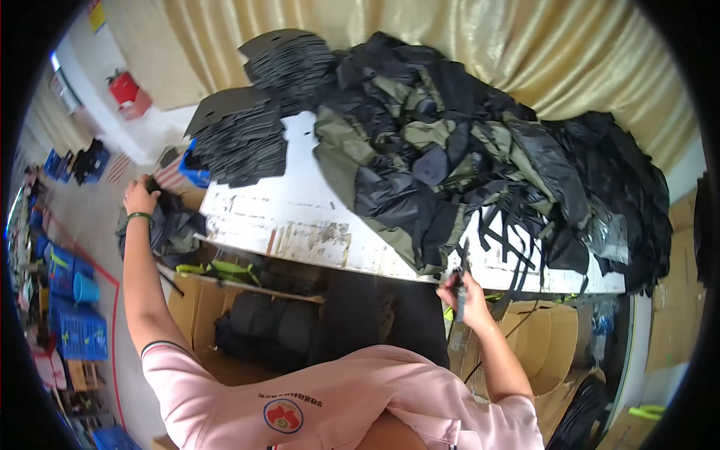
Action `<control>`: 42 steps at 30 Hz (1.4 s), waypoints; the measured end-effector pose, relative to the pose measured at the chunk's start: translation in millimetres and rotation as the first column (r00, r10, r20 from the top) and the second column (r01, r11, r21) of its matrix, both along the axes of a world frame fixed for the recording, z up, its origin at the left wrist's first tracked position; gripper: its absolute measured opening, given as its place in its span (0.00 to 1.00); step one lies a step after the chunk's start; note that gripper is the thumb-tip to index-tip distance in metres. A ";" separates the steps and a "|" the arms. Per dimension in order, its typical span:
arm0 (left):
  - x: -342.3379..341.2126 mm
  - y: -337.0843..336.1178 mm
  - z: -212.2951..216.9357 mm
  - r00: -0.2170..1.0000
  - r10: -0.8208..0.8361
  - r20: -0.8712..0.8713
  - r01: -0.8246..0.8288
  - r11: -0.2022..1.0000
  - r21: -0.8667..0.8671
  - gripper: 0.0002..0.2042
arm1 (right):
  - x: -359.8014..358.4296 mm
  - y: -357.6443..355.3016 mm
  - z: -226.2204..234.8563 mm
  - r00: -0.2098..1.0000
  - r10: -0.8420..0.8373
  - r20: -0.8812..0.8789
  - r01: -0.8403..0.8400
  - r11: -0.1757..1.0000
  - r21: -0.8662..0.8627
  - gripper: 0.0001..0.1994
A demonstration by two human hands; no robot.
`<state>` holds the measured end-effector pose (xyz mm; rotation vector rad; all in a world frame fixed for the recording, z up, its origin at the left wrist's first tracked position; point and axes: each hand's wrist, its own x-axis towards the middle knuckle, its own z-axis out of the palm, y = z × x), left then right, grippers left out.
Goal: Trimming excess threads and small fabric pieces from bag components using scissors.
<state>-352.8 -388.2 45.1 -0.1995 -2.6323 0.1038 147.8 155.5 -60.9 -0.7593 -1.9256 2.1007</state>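
My left hand (140, 196) reaches far out to the left, past the end of the table. Its fingers are closed on a black fabric piece (154, 185), over a heap of dark fabric pieces (174, 234) beside the table. At the table's front edge, my right hand (470, 298) is wrapped round a slim dark tool that looks like scissors (460, 292), its narrow end pointing away from me. Just beyond that hand lies a large tangled pile of black and olive fabric pieces (420, 161) with loose black straps (510, 240).
The white table (262, 206) carries stacks of dark flat panels (240, 142) at its far left. Below are cardboard boxes (540, 337) and dark rolled material (262, 326). A gold curtain (495, 45) hangs behind. Blue crates (79, 330) stand on the floor at left.
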 end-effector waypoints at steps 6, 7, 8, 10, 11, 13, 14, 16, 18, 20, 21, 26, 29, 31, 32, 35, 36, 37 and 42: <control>59.0 212.0 -30.0 0.544 -0.825 0.152 0.683 0.541 0.490 0.14 | -106.7 45.9 33.6 0.962 -0.167 -0.218 0.273 0.655 0.704 0.16; 74.6 246.3 -39.5 0.481 -0.859 0.175 0.745 0.506 0.434 0.16 | -129.5 49.3 46.6 0.955 -0.168 -0.245 0.296 0.620 0.727 0.16; 95.1 287.7 -40.7 0.400 -0.903 0.159 0.786 0.427 0.447 0.19 | -148.4 58.7 43.3 0.936 -0.168 -0.308 0.345 0.600 0.722 0.16; 123.5 352.5 -59.7 0.374 -0.927 -0.026 0.882 0.347 0.318 0.18 | -180.3 58.5 42.3 0.961 -0.141 -0.238 0.268 0.696 0.666 0.12; 130.9 372.7 -65.6 0.391 -0.915 -0.101 0.909 0.366 0.199 0.17 | -186.8 41.3 55.2 0.977 -0.138 -0.162 0.212 0.675 0.706 0.12; 120.7 388.7 -89.2 0.468 -0.883 0.041 0.865 0.467 0.182 0.15 | -199.5 20.8 43.2 0.992 -0.123 0.015 0.065 0.621 0.781 0.15; 121.4 397.0 -91.5 0.519 -0.834 0.185 0.822 0.547 0.158 0.13 | -195.3 9.8 43.3 0.991 -0.115 0.072 0.007 0.578 0.816 0.16; 124.4 402.1 -86.5 0.506 -0.841 0.191 0.763 0.540 0.355 0.12 | -177.8 1.7 35.3 0.980 -0.114 0.162 -0.073 0.551 0.831 0.18; 129.3 391.0 -70.1 0.452 -0.888 0.082 0.668 0.398 0.629 0.10 | -148.9 0.2 28.1 0.977 -0.166 0.131 -0.014 0.565 0.825 0.18; 134.8 372.8 -44.4 0.422 -0.901 0.099 0.406 0.286 0.868 0.07 | -115.2 1.8 25.6 0.967 -0.226 0.119 0.045 0.610 0.791 0.20; 139.4 364.7 -29.2 0.419 -0.902 0.104 0.278 0.237 0.931 0.06 | -97.7 3.7 24.7 0.960 -0.242 0.139 0.054 0.650 0.758 0.21; 168.9 336.1 50.9 0.312 -0.919 -0.240 -0.145 -0.296 0.944 0.07 | -48.8 -3.0 3.7 0.977 -0.188 0.100 0.048 0.651 0.757 0.30; 186.9 326.6 89.2 0.344 -0.875 -0.341 -0.176 -0.417 0.892 0.08 | -53.4 -3.8 -15.5 0.982 -0.147 0.120 0.008 0.662 0.750 0.28; 196.4 315.9 102.0 0.244 -0.895 -0.373 -0.163 -0.417 0.894 0.15 | -60.3 -5.9 -15.4 0.982 -0.105 -0.158 0.180 0.774 0.607 0.26; 207.4 310.3 110.0 0.226 -0.886 -0.405 -0.178 -0.446 0.877 0.16 | -68.8 -3.9 -4.2 0.956 -0.030 -0.291 0.201 0.789 0.581 0.22; 228.5 291.3 115.7 0.219 -0.870 -0.441 -0.231 -0.486 0.843 0.20 | -102.5 -0.3 46.9 0.841 0.029 -0.541 0.152 0.946 0.287 0.21; 233.8 289.7 116.1 0.195 -0.865 -0.462 -0.301 -0.501 0.811 0.21 | -113.1 0.1 62.1 0.801 0.077 -0.594 0.120 0.951 0.285 0.20; 238.5 288.5 117.6 0.169 -0.860 -0.481 -0.371 -0.508 0.778 0.23 | -122.8 -1.2 73.7 0.755 0.119 -0.645 0.090 0.955 0.282 0.20; 258.3 293.2 126.3 0.196 -0.834 -0.516 -0.357 -0.551 0.754 0.21 | -146.6 -19.8 87.0 0.808 0.189 -0.559 -0.099 0.977 0.187 0.18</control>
